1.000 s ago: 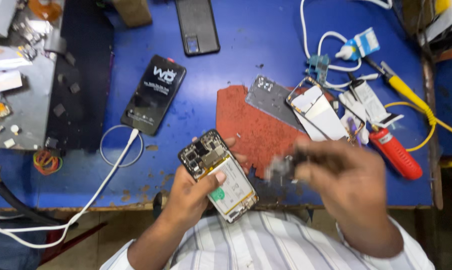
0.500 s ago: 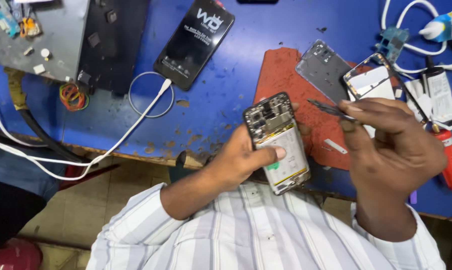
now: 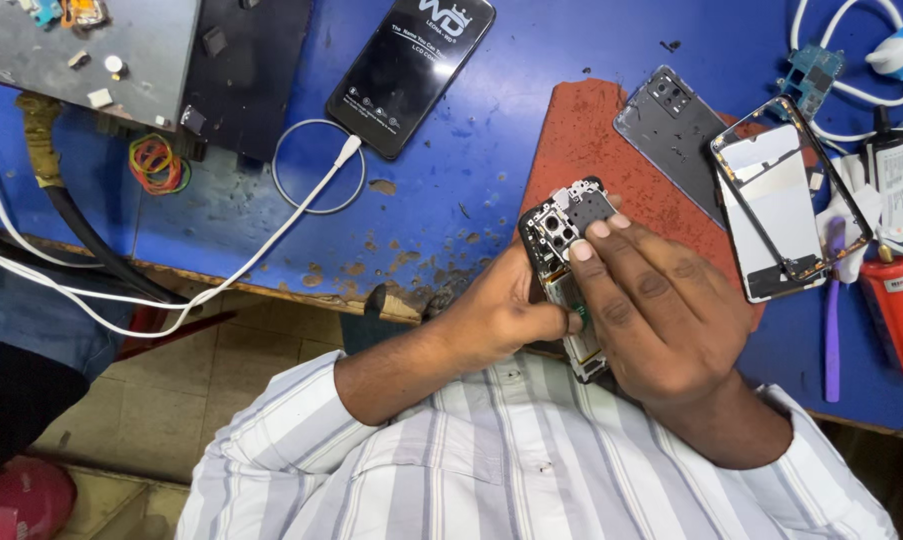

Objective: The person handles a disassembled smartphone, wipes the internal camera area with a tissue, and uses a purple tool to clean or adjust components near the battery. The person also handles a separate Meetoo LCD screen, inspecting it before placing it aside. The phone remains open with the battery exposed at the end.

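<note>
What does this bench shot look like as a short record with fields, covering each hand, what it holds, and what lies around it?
left hand: grips the opened phone from its left side, back cover off, insides showing
right hand: lies over the phone, fingertips pressing near the camera end
surface: blue worktable with a red mat
on the mat: grey back cover, bare phone frame
left of the mat: black phone, screen lit, white cable plugged in
far right: red tool, purple tool
</note>
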